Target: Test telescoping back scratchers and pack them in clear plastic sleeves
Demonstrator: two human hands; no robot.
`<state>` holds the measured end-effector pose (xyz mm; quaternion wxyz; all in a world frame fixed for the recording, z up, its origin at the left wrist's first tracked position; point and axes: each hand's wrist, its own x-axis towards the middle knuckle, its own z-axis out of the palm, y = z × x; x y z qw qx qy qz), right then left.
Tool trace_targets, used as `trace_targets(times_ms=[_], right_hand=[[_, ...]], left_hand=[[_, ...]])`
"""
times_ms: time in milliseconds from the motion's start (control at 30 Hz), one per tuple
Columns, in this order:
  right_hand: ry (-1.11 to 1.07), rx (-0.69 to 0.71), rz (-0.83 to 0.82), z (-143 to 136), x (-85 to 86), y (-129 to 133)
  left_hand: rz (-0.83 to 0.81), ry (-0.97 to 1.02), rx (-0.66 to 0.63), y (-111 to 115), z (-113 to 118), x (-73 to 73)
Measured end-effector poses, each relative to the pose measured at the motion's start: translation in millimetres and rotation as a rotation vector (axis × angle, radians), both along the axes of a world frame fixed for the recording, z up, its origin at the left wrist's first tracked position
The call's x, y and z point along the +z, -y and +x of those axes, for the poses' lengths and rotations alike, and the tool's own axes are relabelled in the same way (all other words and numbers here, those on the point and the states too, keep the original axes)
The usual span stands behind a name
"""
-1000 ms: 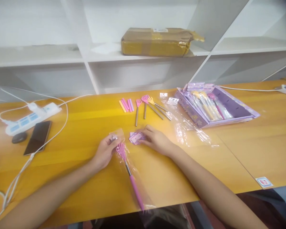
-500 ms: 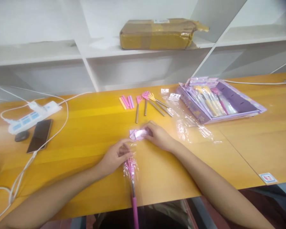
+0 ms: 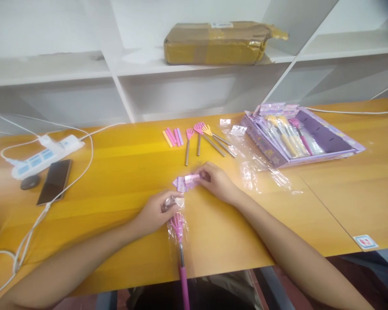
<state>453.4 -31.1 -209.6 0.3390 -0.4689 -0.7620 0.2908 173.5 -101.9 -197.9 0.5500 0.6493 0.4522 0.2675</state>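
My left hand (image 3: pixel 163 210) pinches the top of a clear plastic bag (image 3: pixel 185 230). Inside the bag lies a pink back scratcher (image 3: pixel 178 226) with a hand-shaped head, a metal rod and a darker pink handle reaching past the table's front edge. My right hand (image 3: pixel 213 178) has finger and thumb closed on a small folded purple-and-white card (image 3: pixel 191 178). More purple cards (image 3: pixel 180 184) lie just left of it on the table. Beyond my hands rest several back scratcher heads on metal rods (image 3: pixel 198 137) and loose coloured handle sleeves (image 3: pixel 173 137).
At the right stands a purple display box (image 3: pixel 326 157) with bagged back scratchers; empty clear bags (image 3: pixel 250 170) lie beside it. A power strip (image 3: pixel 48 157), a phone (image 3: pixel 54 183) and white cables are at left. A taped carton (image 3: pixel 213 45) sits on the shelf.
The card in my right hand has come away a little from the other cards and now shows folded. My left hand now holds the bag's top edge more flatly.
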Motion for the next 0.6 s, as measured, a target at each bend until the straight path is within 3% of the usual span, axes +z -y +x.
trace_targets(times_ms=[100, 200, 300, 467, 600], right_hand=[[-0.059, 0.055, -0.053, -3.2, 7.9, 3.9], [-0.142, 0.055, -0.002, -8.8, 18.4, 13.1], [-0.176, 0.091, 0.176, -13.5, 26.1, 26.7], [-0.097, 0.346, 0.566, -19.5, 24.3, 48.1], [0.081, 0.496, 0.627, -26.4, 17.6, 55.1]], left_hand=[[-0.052, 0.061, 0.016, -0.5, -0.8, -1.7], [-0.06, 0.097, 0.028, -1.6, -1.8, -2.8], [-0.081, 0.134, 0.025, -3.7, -2.6, -3.5], [-0.12, 0.206, -0.01, -9.6, -4.1, -5.2], [-0.264, 0.321, -0.017, -15.7, -6.7, -6.7]])
